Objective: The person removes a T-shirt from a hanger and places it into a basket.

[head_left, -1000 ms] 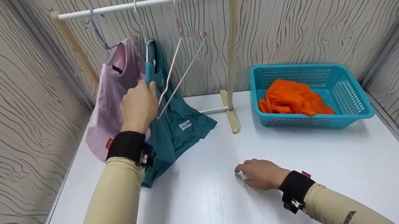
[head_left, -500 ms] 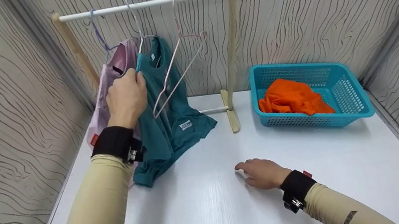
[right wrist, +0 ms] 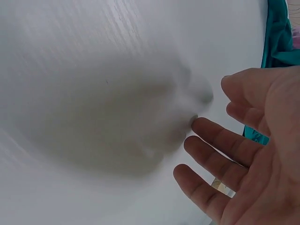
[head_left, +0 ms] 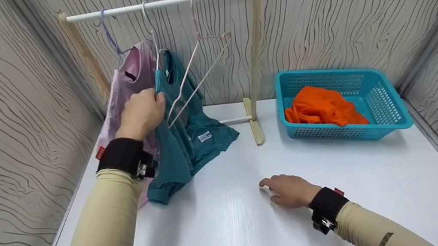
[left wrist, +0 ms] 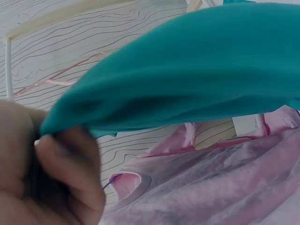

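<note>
My left hand [head_left: 142,110] pinches the near shoulder of a teal T-shirt [head_left: 172,143], which is on a white hanger [head_left: 155,47]. The hanger's hook lies at the white rod [head_left: 120,11] of a small clothes rack. In the left wrist view, thumb and fingers [left wrist: 70,164] are closed on the edge of the teal cloth [left wrist: 187,70]. Behind it, a pink-lilac shirt [head_left: 115,112] hangs from a purple hanger [head_left: 110,37]. My right hand [head_left: 289,190] hovers low over the white table, its fingers [right wrist: 225,140] relaxed and spread, holding nothing.
To the right of the teal shirt, a bare pink hanger [head_left: 198,35] hangs on the rod. A blue perforated basket [head_left: 389,130] with a crumpled orange garment [head_left: 323,107] stands at the back right. Patterned walls [head_left: 357,2] enclose the table [head_left: 234,225].
My left hand rose with the teal shirt and hanger, shifting left, then came down again. The white hook went from above the rod to rod level. The right hand stayed almost still.
</note>
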`<control>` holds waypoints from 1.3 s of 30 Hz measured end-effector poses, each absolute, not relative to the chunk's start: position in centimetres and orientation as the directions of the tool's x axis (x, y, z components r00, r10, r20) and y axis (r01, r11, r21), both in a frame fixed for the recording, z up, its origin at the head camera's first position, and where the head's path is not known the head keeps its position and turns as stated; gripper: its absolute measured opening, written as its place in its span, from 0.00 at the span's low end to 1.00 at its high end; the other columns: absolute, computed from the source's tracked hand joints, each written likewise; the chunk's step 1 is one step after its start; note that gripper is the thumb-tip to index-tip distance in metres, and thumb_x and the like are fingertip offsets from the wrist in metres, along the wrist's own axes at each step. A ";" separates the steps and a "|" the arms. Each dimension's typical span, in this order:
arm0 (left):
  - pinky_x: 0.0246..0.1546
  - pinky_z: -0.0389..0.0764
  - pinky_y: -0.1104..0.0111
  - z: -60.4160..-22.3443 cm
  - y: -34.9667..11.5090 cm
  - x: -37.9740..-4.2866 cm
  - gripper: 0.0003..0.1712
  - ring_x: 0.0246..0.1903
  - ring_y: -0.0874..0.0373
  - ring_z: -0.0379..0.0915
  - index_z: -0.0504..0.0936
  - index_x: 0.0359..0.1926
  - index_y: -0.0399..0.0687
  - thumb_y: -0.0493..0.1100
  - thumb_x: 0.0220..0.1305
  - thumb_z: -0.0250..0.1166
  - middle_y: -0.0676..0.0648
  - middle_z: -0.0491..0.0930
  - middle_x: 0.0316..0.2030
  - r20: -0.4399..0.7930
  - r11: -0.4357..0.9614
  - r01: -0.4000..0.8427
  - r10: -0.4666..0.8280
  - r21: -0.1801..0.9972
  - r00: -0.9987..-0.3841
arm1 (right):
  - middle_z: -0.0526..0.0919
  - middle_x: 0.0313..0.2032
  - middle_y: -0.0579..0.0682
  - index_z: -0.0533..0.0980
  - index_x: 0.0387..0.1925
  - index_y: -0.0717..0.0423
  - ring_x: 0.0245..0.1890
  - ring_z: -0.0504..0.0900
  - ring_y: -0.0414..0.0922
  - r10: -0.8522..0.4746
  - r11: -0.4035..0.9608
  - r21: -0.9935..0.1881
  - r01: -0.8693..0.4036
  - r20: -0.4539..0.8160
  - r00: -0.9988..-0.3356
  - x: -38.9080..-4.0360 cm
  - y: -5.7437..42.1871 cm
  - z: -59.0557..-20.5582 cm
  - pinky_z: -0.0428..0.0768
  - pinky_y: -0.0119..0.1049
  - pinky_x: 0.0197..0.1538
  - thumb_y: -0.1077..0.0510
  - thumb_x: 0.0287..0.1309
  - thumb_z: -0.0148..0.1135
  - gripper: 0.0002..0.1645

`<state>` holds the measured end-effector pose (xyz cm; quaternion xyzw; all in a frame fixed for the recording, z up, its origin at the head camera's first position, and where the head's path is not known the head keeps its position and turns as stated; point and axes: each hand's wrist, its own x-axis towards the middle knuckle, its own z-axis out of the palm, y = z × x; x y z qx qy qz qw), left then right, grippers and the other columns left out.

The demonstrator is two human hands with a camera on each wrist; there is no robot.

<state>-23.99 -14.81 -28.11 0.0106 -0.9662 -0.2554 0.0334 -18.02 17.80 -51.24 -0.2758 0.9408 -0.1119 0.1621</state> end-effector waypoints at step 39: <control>0.20 0.75 0.71 -25.3 -14.9 -25.0 0.21 0.18 0.57 0.76 0.69 0.52 0.37 0.49 0.70 0.44 0.42 0.76 0.27 -0.176 0.912 -0.045 0.030 0.407 -0.984 | 0.78 0.44 0.49 0.68 0.56 0.50 0.42 0.75 0.44 -0.549 0.827 -0.304 -0.474 -0.247 -0.799 -17.9 17.8 -51.0 0.75 0.45 0.49 0.55 0.57 0.56 0.23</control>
